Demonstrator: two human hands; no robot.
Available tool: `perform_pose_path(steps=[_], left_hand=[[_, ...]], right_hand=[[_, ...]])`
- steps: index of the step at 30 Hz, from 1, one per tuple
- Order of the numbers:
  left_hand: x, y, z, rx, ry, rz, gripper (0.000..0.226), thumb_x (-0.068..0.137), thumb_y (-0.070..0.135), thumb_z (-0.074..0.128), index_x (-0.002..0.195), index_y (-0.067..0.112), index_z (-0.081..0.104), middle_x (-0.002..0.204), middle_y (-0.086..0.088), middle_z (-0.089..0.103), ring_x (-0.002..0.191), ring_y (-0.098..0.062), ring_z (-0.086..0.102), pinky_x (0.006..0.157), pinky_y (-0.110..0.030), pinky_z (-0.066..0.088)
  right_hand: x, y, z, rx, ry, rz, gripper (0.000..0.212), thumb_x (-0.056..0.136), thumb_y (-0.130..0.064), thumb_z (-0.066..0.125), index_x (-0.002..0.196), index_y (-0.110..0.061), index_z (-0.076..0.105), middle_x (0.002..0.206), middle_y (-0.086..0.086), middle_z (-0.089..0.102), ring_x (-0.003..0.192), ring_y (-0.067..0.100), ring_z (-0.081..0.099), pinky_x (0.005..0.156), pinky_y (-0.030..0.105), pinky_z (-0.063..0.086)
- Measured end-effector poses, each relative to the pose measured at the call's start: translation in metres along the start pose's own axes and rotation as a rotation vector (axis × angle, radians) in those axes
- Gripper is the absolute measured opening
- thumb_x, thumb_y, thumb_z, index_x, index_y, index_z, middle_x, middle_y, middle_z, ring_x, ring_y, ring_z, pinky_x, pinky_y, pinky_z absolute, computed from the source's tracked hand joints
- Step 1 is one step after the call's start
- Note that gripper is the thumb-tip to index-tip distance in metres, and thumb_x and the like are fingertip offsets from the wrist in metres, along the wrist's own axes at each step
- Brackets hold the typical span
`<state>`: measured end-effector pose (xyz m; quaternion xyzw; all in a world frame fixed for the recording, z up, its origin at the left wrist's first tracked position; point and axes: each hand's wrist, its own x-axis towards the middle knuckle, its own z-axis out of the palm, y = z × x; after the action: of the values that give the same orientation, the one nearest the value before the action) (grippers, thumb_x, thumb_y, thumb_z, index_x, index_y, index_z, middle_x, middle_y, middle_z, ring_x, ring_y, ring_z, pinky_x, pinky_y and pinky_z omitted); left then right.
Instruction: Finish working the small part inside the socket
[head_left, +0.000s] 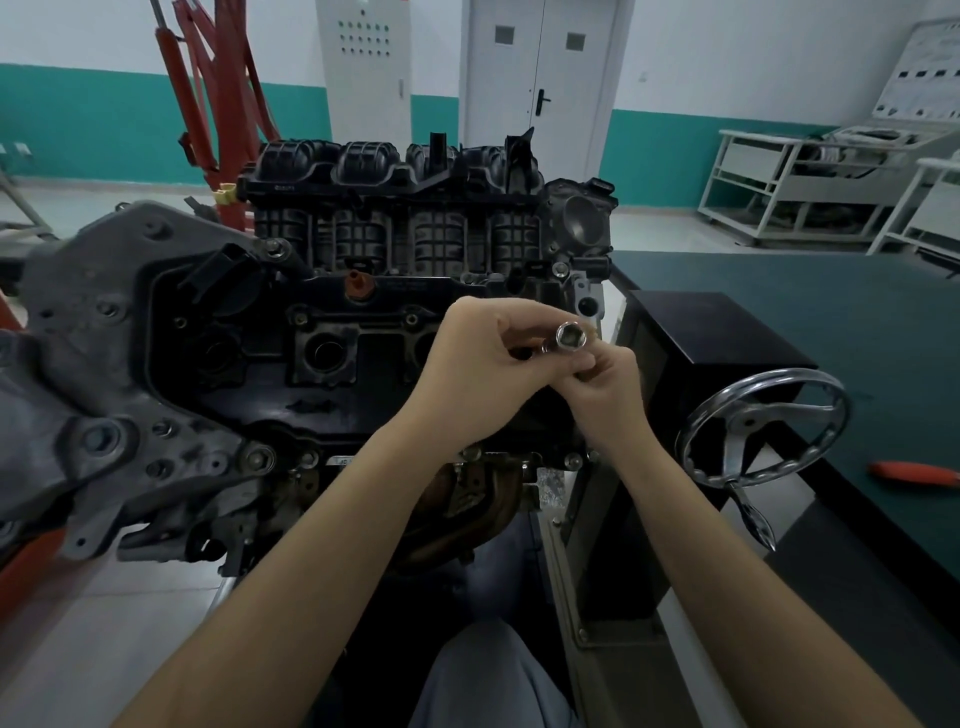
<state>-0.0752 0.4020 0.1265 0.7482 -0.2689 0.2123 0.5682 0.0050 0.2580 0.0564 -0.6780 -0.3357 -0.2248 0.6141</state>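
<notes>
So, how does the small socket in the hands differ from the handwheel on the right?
The socket is a short tube with its open end toward the camera; the handwheel is a much larger spoked ring with a crank handle. The left hand and right hand pinch the socket; the handwheel is untouched. Both are shiny metal.

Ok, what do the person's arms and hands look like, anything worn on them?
Both forearms are bare as far as the frame shows: no sleeves, gloves, watch or rings visible on the left hand or right hand. Grey-blue trousers show below, between the arms.
</notes>
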Motion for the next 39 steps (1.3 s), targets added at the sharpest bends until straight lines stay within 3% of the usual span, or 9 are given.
perform_pose_path(steps=[4, 7, 14, 18, 21, 24, 27, 32, 39], left_hand=[[-0.001, -0.001, 0.0, 0.027, -0.001, -0.003, 0.025, 0.072, -0.001, 0.081, 0.095, 0.006, 0.074, 0.09, -0.007, 0.074, 0.088, -0.016, 0.071, 0.086, -0.036, 0.057], [-0.001, -0.002, 0.0, 0.079, 0.05, 0.009, 0.019, 0.071, 0.004, 0.083, 0.088, 0.009, 0.076, 0.084, 0.0, 0.073, 0.082, -0.009, 0.07, 0.081, -0.029, 0.057], [-0.002, 0.0, -0.002, -0.007, -0.105, -0.009, 0.026, 0.078, -0.004, 0.075, 0.101, 0.007, 0.073, 0.097, -0.009, 0.073, 0.095, -0.017, 0.07, 0.091, -0.036, 0.055], [-0.001, 0.001, 0.002, 0.082, 0.008, 0.006, 0.022, 0.071, 0.005, 0.083, 0.09, 0.013, 0.075, 0.086, 0.0, 0.073, 0.084, -0.009, 0.07, 0.081, -0.028, 0.057], [-0.001, 0.001, 0.003, 0.074, 0.03, 0.002, 0.018, 0.076, 0.004, 0.079, 0.092, 0.011, 0.076, 0.087, 0.001, 0.074, 0.084, -0.007, 0.07, 0.081, -0.025, 0.056], [-0.001, 0.0, -0.001, 0.022, -0.043, -0.011, 0.022, 0.081, -0.002, 0.072, 0.102, 0.006, 0.074, 0.095, -0.003, 0.074, 0.093, -0.011, 0.07, 0.089, -0.029, 0.055], [-0.001, 0.001, -0.002, 0.03, -0.098, -0.033, 0.026, 0.08, -0.002, 0.074, 0.104, 0.005, 0.073, 0.098, -0.006, 0.074, 0.096, -0.012, 0.07, 0.091, -0.03, 0.054], [0.001, 0.002, 0.001, 0.109, 0.024, -0.003, 0.024, 0.072, 0.006, 0.083, 0.087, 0.022, 0.074, 0.083, 0.008, 0.072, 0.082, -0.004, 0.069, 0.079, -0.022, 0.055], [-0.002, 0.002, 0.0, 0.028, -0.105, -0.023, 0.023, 0.079, -0.004, 0.074, 0.101, 0.004, 0.074, 0.096, -0.007, 0.074, 0.095, -0.014, 0.07, 0.089, -0.031, 0.056]], right_hand=[[0.0, 0.003, 0.0, 0.018, 0.042, 0.037, 0.022, 0.079, 0.006, 0.068, 0.099, -0.001, 0.071, 0.09, 0.0, 0.074, 0.09, 0.019, 0.07, 0.081, 0.032, 0.055], [0.001, 0.004, 0.0, 0.019, 0.038, 0.031, 0.018, 0.08, 0.005, 0.07, 0.097, 0.002, 0.071, 0.092, 0.009, 0.073, 0.09, 0.023, 0.07, 0.081, 0.034, 0.055], [0.001, -0.001, 0.001, 0.047, 0.005, 0.023, 0.03, 0.077, 0.006, 0.07, 0.09, -0.021, 0.072, 0.085, -0.009, 0.074, 0.087, 0.013, 0.07, 0.079, 0.027, 0.053], [0.002, 0.001, 0.002, 0.059, 0.015, 0.042, 0.02, 0.077, 0.004, 0.073, 0.089, -0.012, 0.073, 0.086, 0.002, 0.074, 0.085, 0.022, 0.07, 0.078, 0.031, 0.055], [0.0, -0.001, 0.001, 0.052, 0.002, 0.018, 0.019, 0.082, -0.004, 0.071, 0.1, -0.01, 0.07, 0.094, -0.004, 0.074, 0.092, 0.017, 0.07, 0.081, 0.027, 0.054], [0.0, -0.006, 0.002, 0.047, -0.028, -0.001, 0.023, 0.083, -0.011, 0.066, 0.102, -0.024, 0.067, 0.096, -0.021, 0.072, 0.095, 0.004, 0.067, 0.082, 0.018, 0.051], [0.0, -0.007, 0.003, 0.055, 0.003, 0.019, 0.025, 0.08, -0.01, 0.07, 0.091, -0.033, 0.074, 0.089, -0.018, 0.073, 0.089, 0.005, 0.069, 0.079, 0.02, 0.052], [0.001, -0.002, 0.003, 0.061, 0.033, 0.014, 0.019, 0.079, -0.002, 0.072, 0.091, -0.017, 0.073, 0.089, -0.01, 0.074, 0.087, 0.012, 0.07, 0.078, 0.023, 0.053], [0.0, -0.003, 0.002, 0.044, 0.002, -0.011, 0.033, 0.077, 0.004, 0.07, 0.095, -0.023, 0.074, 0.09, -0.013, 0.074, 0.088, 0.012, 0.07, 0.079, 0.026, 0.054]])
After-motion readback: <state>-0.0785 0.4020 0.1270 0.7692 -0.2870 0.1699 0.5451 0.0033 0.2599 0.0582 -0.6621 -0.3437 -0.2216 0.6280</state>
